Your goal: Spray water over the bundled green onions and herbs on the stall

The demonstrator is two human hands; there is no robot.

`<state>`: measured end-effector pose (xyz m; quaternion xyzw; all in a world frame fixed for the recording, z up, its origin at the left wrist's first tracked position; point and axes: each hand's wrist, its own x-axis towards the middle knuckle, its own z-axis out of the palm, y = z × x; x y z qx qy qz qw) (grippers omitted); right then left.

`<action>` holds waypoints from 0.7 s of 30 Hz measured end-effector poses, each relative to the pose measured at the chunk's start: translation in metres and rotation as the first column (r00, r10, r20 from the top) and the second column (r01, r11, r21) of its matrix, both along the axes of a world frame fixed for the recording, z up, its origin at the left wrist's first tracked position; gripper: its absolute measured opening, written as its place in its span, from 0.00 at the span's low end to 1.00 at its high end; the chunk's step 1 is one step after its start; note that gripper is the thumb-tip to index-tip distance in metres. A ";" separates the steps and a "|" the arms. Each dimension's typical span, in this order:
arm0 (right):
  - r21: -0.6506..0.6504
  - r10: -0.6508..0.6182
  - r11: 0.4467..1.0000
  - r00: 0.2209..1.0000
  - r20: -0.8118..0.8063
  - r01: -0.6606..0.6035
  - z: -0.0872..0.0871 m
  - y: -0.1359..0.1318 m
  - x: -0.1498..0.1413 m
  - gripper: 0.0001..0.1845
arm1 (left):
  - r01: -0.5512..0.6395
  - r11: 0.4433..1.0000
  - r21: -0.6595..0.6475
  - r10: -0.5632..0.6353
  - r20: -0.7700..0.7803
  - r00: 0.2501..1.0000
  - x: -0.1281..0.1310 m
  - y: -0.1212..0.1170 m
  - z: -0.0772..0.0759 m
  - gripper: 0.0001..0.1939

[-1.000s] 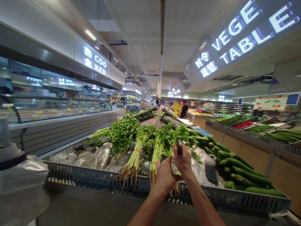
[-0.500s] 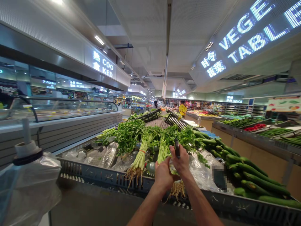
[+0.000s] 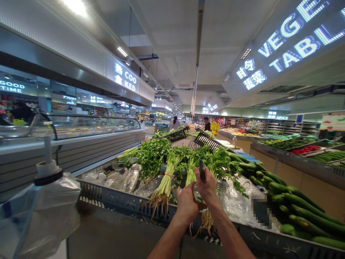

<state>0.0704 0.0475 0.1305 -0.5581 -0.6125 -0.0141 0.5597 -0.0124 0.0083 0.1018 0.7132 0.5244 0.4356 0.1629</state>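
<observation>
In the head view, my left hand [image 3: 187, 202] is closed around a bunch of celery [image 3: 191, 173]; its leafy stalks show above the hand and pale roots hang below. My right hand [image 3: 207, 185] is beside it, wrapped around a small black-handled tool [image 3: 202, 170] pointing upward; its working end cannot be made out. The two hands touch or nearly touch near the thumbs. Left of them lies another celery bunch [image 3: 169, 174], tied with a red band, its roots over the front edge of the black crate [image 3: 115, 199].
Cucumbers [image 3: 304, 205] are piled at the right, beside clear plastic wrap [image 3: 231, 194]. A roll of plastic bags [image 3: 54, 201] on a post stands at the left. Behind it runs a glass-fronted counter [image 3: 102, 127]. Further back, a person [image 3: 207, 124] stands by a yellow sign [image 3: 215, 127].
The view has turned slightly left, so the crate and signs appear further right. Both hands keep nearly the same pose over the celery. In the background, a person now shows beside the yellow sign.
</observation>
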 end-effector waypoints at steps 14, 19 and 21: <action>0.026 0.120 0.992 0.993 0.016 -0.120 0.010 -0.005 -0.033 0.21 | -0.135 0.991 0.027 0.136 -0.039 0.990 -0.030 -0.006 0.004 0.29; 0.009 0.094 0.995 0.994 0.049 -0.095 0.011 -0.004 -0.043 0.19 | -0.176 0.984 -0.010 0.174 -0.115 0.978 -0.036 -0.012 0.011 0.28; -0.002 0.087 0.996 0.994 0.060 -0.087 0.010 -0.004 -0.044 0.19 | -0.188 0.981 -0.038 0.181 -0.129 0.975 -0.036 -0.013 0.013 0.29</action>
